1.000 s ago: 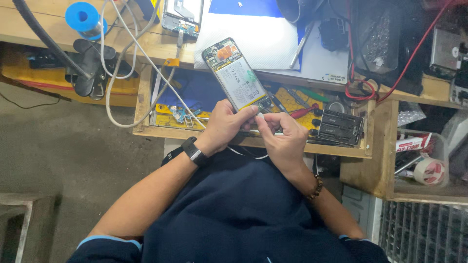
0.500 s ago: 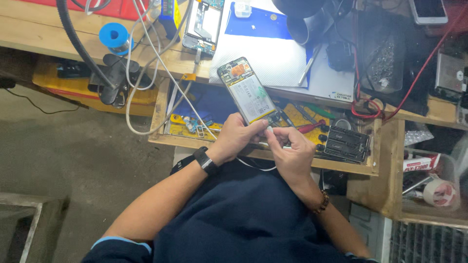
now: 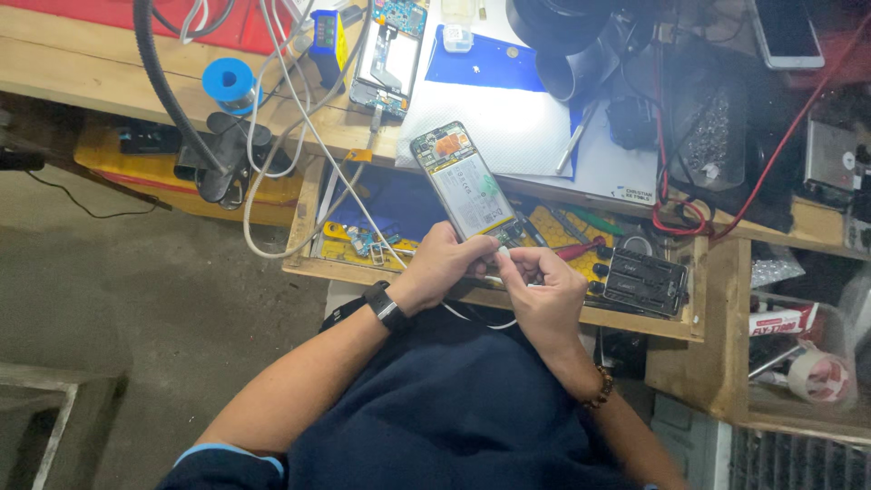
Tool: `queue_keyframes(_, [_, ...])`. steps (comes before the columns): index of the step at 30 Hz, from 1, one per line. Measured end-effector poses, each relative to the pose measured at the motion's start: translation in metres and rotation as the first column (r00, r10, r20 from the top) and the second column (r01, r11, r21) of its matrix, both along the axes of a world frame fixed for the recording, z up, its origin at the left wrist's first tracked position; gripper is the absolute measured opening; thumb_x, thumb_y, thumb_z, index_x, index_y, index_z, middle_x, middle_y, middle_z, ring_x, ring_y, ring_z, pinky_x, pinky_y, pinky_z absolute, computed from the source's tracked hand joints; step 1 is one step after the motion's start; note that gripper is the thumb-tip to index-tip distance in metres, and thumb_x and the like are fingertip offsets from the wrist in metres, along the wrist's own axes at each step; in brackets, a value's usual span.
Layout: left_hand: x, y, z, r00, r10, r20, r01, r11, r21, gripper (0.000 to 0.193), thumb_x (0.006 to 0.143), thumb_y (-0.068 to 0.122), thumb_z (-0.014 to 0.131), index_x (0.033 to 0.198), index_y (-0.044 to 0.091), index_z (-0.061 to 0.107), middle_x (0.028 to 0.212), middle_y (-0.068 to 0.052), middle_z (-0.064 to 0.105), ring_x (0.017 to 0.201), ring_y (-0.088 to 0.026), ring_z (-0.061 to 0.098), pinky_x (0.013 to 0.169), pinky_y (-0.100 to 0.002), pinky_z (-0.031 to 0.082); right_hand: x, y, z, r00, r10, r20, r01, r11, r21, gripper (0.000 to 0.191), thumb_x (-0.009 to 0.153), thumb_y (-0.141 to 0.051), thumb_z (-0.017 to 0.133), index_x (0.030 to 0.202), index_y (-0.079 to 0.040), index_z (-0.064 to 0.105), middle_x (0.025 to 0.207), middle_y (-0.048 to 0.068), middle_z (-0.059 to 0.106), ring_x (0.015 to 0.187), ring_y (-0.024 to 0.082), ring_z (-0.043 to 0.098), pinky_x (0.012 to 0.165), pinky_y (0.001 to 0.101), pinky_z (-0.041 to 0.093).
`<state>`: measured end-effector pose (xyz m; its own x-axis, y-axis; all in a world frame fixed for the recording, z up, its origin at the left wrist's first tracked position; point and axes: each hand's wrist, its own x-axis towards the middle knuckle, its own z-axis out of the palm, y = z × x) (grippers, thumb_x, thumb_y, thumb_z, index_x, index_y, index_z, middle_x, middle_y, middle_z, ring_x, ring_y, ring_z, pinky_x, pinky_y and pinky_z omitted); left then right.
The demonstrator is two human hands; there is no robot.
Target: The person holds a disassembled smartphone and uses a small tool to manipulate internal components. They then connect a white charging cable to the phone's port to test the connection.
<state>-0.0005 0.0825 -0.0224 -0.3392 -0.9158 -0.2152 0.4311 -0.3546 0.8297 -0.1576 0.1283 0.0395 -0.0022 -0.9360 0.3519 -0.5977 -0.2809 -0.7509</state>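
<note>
My left hand (image 3: pixel 443 266) grips the lower end of an opened smartphone (image 3: pixel 461 182) with its back off, the battery and circuit board showing, tilted up over an open drawer. My right hand (image 3: pixel 543 289) pinches a small white plug at the phone's bottom edge, where a thin white cable (image 3: pixel 481 319) loops down toward my lap. A black watch sits on my left wrist and a bead bracelet on my right.
The wooden drawer (image 3: pixel 508 304) holds small tools and a black parts case (image 3: pixel 646 281). On the bench (image 3: pixel 109 68) lie another opened phone (image 3: pixel 388 54), a blue solder spool (image 3: pixel 228 82), a white mat (image 3: pixel 517 127), cables and a black hose. Tape roll (image 3: pixel 818 377) at right.
The view has shifted, so the bench and hands sit lower in the frame. The phone stays in my left hand while my right fingers keep working at its bottom edge.
</note>
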Motion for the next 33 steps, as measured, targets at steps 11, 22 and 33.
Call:
queue_keyframes(11, [0.000, 0.001, 0.003, 1.000, 0.004, -0.026, -0.004, 1.000, -0.003, 0.023, 0.090, 0.011, 0.072, 0.105, -0.006, 0.072, 0.084, -0.006, 0.071, 0.064, -0.008, 0.061, 0.058, -0.023, 0.052, -0.016, -0.008, -0.017, 0.893, -0.053, 0.447, -0.150, 0.901, 0.407, 0.016, 0.094, -0.014, 0.074, 0.096, 0.003, 0.073, 0.074, 0.003, 0.069, 0.061, 0.005, 0.061, 0.057, 0.0205, 0.052])
queue_keyframes(22, [0.000, 0.005, 0.013, 0.986, 0.083, 0.144, -0.069, 0.993, -0.099, 0.021, 0.084, 0.011, 0.072, 0.098, -0.004, 0.074, 0.079, -0.004, 0.071, 0.066, -0.008, 0.064, 0.060, -0.024, 0.053, -0.024, -0.014, -0.034, 0.736, -0.071, 0.673, -0.349, 0.812, 0.467, 0.018, 0.096, -0.014, 0.071, 0.092, 0.003, 0.070, 0.070, 0.004, 0.064, 0.058, 0.009, 0.057, 0.056, 0.0253, 0.053])
queue_keyframes(33, [-0.001, 0.007, 0.019, 0.976, 0.108, 0.189, -0.083, 0.987, -0.138, 0.024, 0.083, 0.012, 0.072, 0.101, -0.004, 0.073, 0.083, -0.005, 0.072, 0.070, -0.009, 0.065, 0.062, -0.026, 0.055, -0.025, -0.012, -0.034, 0.730, -0.044, 0.682, -0.352, 0.831, 0.431, 0.017, 0.097, -0.012, 0.070, 0.092, 0.004, 0.070, 0.071, 0.005, 0.065, 0.061, 0.010, 0.060, 0.057, 0.0252, 0.052])
